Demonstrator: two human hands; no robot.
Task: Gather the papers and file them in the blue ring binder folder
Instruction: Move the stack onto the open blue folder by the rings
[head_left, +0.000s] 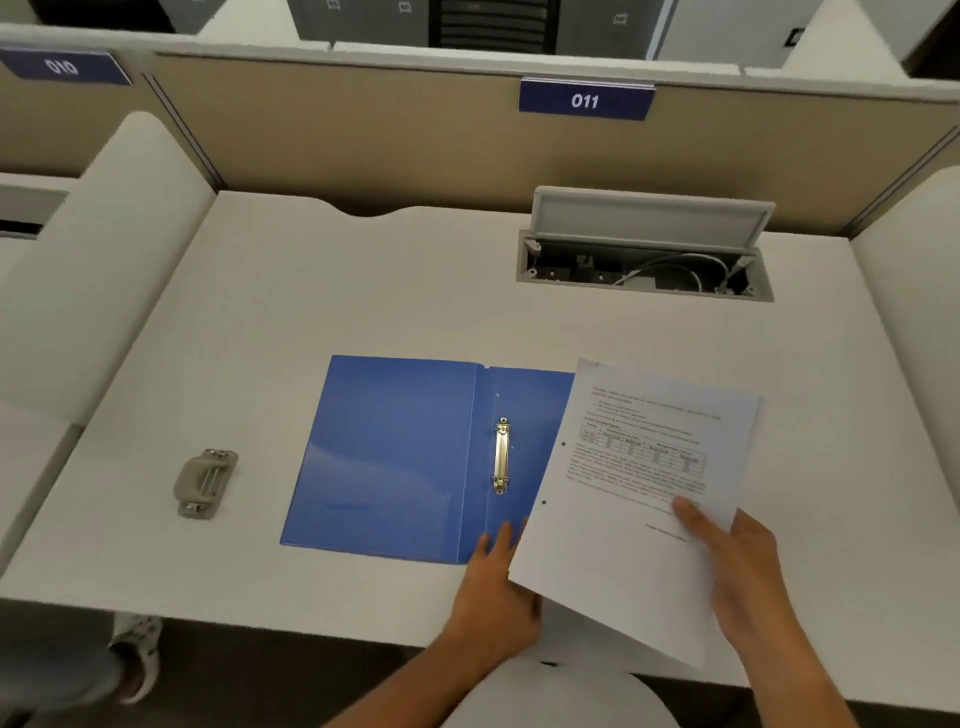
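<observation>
The blue ring binder folder lies open and flat on the white desk, its gold ring clip upright along the spine. A stack of printed papers with two punched holes on its left edge is held tilted above the folder's right half, hiding most of it. My right hand grips the papers at their lower right, thumb on top. My left hand is at the papers' lower left edge, fingers partly under the sheets and over the folder's bottom edge.
A grey hole punch sits left of the folder. An open cable box with its lid raised is set into the desk at the back right. Padded dividers flank the desk, with a beige partition behind labelled 011.
</observation>
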